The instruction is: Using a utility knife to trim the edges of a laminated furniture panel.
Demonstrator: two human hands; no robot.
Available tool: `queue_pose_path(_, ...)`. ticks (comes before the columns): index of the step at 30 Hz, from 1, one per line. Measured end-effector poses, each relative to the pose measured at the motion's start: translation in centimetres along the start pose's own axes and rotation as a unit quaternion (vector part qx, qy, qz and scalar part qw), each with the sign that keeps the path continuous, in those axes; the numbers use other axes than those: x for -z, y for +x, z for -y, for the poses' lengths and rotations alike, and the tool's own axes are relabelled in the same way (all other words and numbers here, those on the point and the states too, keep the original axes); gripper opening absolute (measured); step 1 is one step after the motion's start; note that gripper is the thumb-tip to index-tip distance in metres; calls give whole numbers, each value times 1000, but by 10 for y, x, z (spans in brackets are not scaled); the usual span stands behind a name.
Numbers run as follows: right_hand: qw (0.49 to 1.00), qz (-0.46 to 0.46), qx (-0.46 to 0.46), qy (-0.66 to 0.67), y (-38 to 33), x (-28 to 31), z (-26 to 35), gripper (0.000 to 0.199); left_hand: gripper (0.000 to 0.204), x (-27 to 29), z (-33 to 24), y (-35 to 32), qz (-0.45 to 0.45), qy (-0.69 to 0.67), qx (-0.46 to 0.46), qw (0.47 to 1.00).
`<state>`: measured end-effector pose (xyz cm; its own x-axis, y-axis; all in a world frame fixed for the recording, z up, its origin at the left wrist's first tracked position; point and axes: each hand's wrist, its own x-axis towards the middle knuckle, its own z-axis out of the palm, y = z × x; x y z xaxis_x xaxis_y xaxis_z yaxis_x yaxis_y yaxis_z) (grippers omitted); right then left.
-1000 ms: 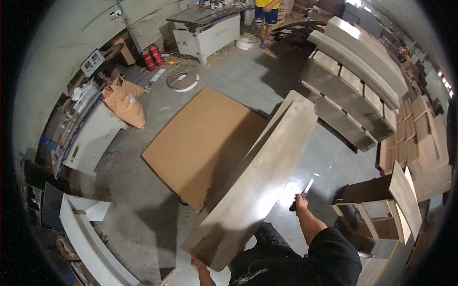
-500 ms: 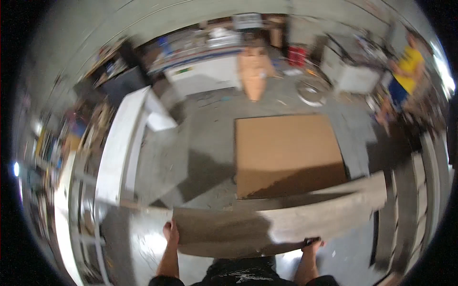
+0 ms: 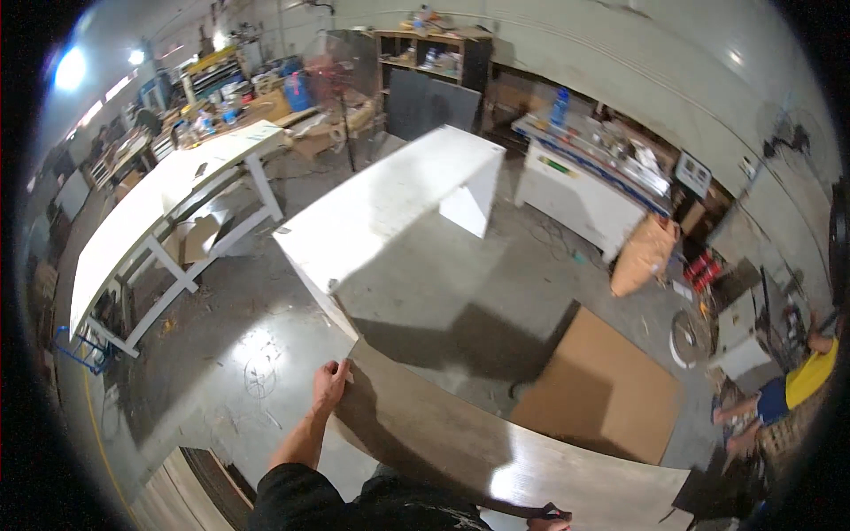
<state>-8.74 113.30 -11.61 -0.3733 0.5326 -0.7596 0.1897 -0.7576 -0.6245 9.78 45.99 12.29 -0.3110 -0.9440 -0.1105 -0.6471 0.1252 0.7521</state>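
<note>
The left hand (image 3: 329,386) clamps its grip on the far-left corner of the long wooden board (image 3: 496,447). The right hand (image 3: 549,520) grips the near edge beside a dark tool. The board is lifted, held level above the floor (image 3: 443,301); it is not yet set down.

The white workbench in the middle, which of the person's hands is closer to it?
Left. The left hand holds the wooden panel at its end just below the white workbench; the right hand grips the panel's far end, farther away.

Dim shop, glare upper-left, fisheye edges.
</note>
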Motion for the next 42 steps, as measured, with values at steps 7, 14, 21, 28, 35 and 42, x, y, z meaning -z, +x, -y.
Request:
queue_pose_path(7,954,279,-31,-100,-133,-142,-131,27,54,146,136,74,-122,-106,62,985)
queue_pose_path(14,943,174,-107,-261,-346,-278,-226,40,50,216,251,10,-322,-135,176,920)
queue_pose_path(21,841,388,-238,-292,-419,-369,-365,51,50,227,341,-33,-344,-194,161,904)
queue_pose_path(28,857,309,-197,-363,-442,-478,-514,53,66,208,326,0,-299,-180,230,908)
queue_pose_path(35,843,293,-169,-419,-466,-574,-578,60,75,157,270,102,-211,-266,327,882)
queue_pose_path(42,820,329,-16,-467,-497,-648,-621,59,58,77,234,227,-227,-488,351,766)
